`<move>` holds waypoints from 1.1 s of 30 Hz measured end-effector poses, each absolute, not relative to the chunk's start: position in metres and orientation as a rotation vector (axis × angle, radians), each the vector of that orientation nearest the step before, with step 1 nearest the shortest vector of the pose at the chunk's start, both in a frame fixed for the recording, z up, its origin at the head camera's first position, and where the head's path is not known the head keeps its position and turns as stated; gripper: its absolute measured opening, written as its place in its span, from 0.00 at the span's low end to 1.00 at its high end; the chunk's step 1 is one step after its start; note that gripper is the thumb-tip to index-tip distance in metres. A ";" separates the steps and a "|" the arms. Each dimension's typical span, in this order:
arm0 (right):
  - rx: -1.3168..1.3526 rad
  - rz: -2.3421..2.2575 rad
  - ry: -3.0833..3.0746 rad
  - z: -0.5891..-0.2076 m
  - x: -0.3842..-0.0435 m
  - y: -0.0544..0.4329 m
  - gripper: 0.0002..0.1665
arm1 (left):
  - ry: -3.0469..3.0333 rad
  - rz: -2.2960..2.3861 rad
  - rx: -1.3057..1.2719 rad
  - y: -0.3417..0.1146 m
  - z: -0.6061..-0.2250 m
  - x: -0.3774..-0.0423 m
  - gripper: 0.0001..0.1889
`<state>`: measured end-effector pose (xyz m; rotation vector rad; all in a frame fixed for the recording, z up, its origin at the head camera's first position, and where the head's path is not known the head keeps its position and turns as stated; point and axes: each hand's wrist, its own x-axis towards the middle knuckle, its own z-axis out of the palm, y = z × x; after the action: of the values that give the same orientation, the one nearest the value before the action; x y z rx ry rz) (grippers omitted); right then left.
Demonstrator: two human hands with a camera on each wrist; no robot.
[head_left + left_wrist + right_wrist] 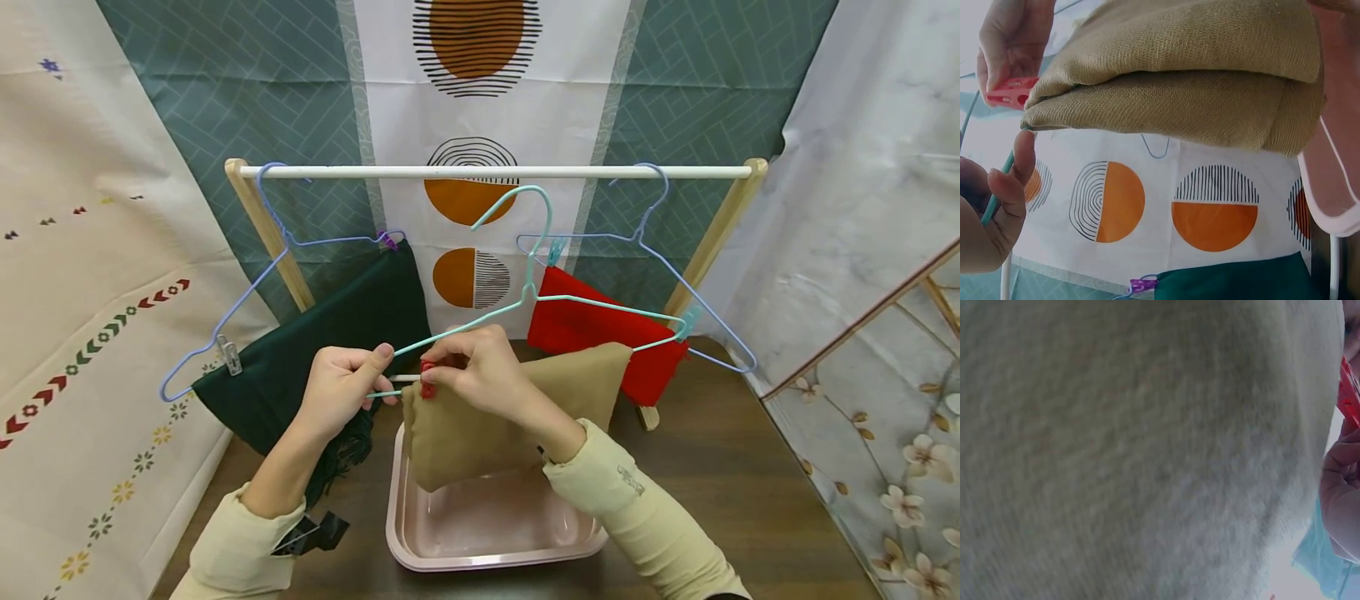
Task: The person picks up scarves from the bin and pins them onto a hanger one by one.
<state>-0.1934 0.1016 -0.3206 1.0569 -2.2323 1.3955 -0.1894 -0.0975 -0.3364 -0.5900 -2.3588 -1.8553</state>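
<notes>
My left hand (341,385) grips the left end of a mint-green wire hanger (600,306), thumb on top. A folded tan cloth (517,437) hangs over the hanger's lower bar. With thumb and fingers, my right hand (483,367) pinches a red clothespin (427,380) at the cloth's upper left corner. In the left wrist view, the red clothespin (1012,94) lies against the folded edge of the cloth (1166,103). A light teal clothespin (687,321) sits at the hanger's right end. Blurred cloth (1135,450) fills most of the right wrist view.
Behind stands a wooden rack with a white rail (450,172). Two blue hangers hang from it, one with a dark green fringed cloth (337,325), the other with a red cloth (573,312). Below my hands sits a pink plastic basin (495,562) on the brown wooden surface (720,500).
</notes>
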 end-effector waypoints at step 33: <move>0.864 1.669 -2.388 -0.324 -0.174 0.156 0.27 | -2.336 -1.873 -0.518 -0.093 -0.340 -0.187 0.22</move>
<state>-0.1745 0.1557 -0.3238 0.8635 -2.3877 1.6686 -0.1872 -0.0925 -0.3398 -0.5180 -2.3359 -1.8726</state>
